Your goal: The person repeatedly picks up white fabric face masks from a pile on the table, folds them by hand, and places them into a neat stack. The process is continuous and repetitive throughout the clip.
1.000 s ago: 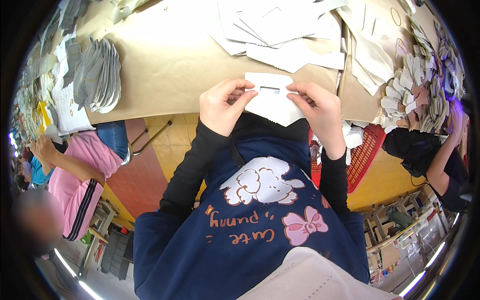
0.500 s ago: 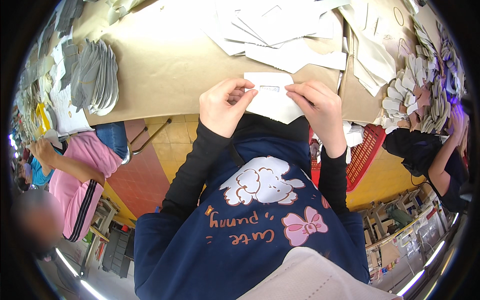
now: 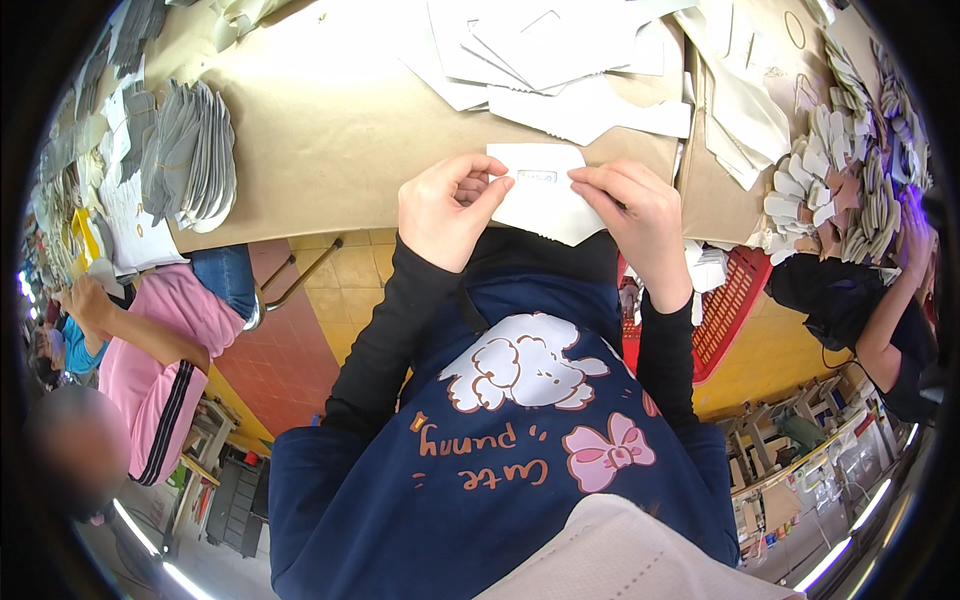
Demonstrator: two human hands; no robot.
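Between my two hands, at the near edge of the table, is a white cut piece [image 3: 545, 212] with a toothed lower edge and a small rectangular label [image 3: 537, 176] on its upper part. My left hand [image 3: 452, 208] pinches the piece's left side, thumb and forefinger together and the other fingers curled. On the opposite side my right hand [image 3: 636, 208] grips the right edge between thumb and fingers. Just beyond lies a loose pile of white cut pieces [image 3: 560, 108], some with toothed edges.
Bundled grey pieces [image 3: 190, 150] stand at the table's left. Stacks of pale pieces [image 3: 820, 180] crowd the right end. A red plastic basket [image 3: 735, 310] sits below the table edge. A person in pink [image 3: 160, 330] works at left, and another person's arm [image 3: 890, 310] shows at right.
Almost nothing differs. The white piece and both hands have shifted only very slightly, and the grip looks the same.
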